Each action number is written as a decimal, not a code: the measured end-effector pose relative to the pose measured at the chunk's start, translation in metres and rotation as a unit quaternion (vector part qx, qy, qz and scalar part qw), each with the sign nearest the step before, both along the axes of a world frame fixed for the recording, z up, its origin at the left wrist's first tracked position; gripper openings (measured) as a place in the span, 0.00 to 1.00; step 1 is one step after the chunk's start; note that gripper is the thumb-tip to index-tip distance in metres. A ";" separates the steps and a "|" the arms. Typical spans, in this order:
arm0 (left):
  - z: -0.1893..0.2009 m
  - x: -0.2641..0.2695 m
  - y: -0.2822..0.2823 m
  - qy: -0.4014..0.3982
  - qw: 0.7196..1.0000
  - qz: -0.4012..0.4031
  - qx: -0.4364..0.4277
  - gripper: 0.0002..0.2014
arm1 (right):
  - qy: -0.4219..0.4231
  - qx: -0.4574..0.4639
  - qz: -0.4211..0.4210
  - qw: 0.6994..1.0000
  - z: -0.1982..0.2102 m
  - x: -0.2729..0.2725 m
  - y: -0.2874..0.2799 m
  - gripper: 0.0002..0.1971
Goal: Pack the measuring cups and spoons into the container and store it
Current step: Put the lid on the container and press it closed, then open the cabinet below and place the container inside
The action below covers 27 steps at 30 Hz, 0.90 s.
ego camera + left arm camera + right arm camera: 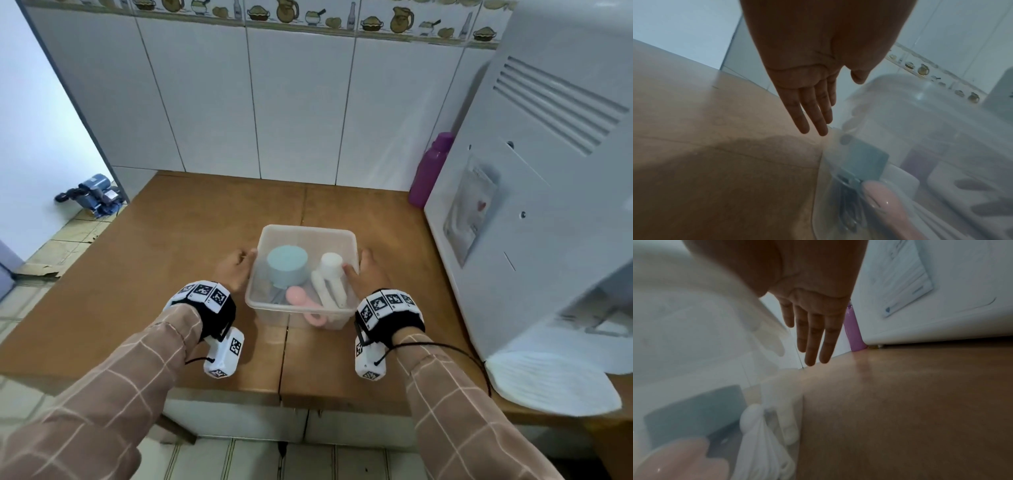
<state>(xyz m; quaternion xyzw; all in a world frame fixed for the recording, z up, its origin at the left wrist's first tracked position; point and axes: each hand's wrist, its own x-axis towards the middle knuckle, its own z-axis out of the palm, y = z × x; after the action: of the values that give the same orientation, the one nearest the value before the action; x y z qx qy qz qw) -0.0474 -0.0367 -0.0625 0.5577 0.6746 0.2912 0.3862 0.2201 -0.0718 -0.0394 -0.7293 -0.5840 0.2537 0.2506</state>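
Through the cloudy container [305,236] wall between my hands I can't identify the dark metal pieces [847,201] under the blue cup [287,265] (spoons, possibly). Beyond my right hand [363,274], the purple bottle [432,168] is half hidden.

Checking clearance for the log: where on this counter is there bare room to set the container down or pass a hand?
Bare wood lies left of the container out to the counter edge, and behind it up to the tiled wall. The right is crowded: white appliance, purple bottle, white cloth.
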 end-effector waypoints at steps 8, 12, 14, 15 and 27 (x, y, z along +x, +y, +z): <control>-0.022 -0.027 -0.065 0.277 0.959 -0.061 -0.008 0.11 | -0.039 0.017 -0.043 0.998 0.005 0.006 -0.053 0.19; -0.042 -0.033 -0.095 0.317 0.939 -0.130 0.022 0.14 | -0.043 0.035 -0.061 0.997 -0.012 -0.013 -0.092 0.14; -0.046 -0.032 -0.106 0.335 0.929 -0.148 0.046 0.16 | -0.050 0.054 -0.069 0.995 -0.016 -0.021 -0.110 0.14; -0.048 -0.033 -0.115 0.344 0.925 -0.155 0.047 0.18 | -0.059 0.060 -0.067 0.994 -0.018 -0.026 -0.122 0.15; -0.072 -0.046 -0.144 0.389 0.911 -0.116 0.071 0.29 | -0.179 -0.067 0.014 0.981 -0.089 -0.064 -0.218 0.11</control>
<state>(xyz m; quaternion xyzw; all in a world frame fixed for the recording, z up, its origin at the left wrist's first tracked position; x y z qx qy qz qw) -0.0934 -0.1810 -0.1344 0.7274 0.6793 0.0514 0.0831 0.1565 -0.2901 -0.1281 -0.7698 -0.6111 0.1614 0.0890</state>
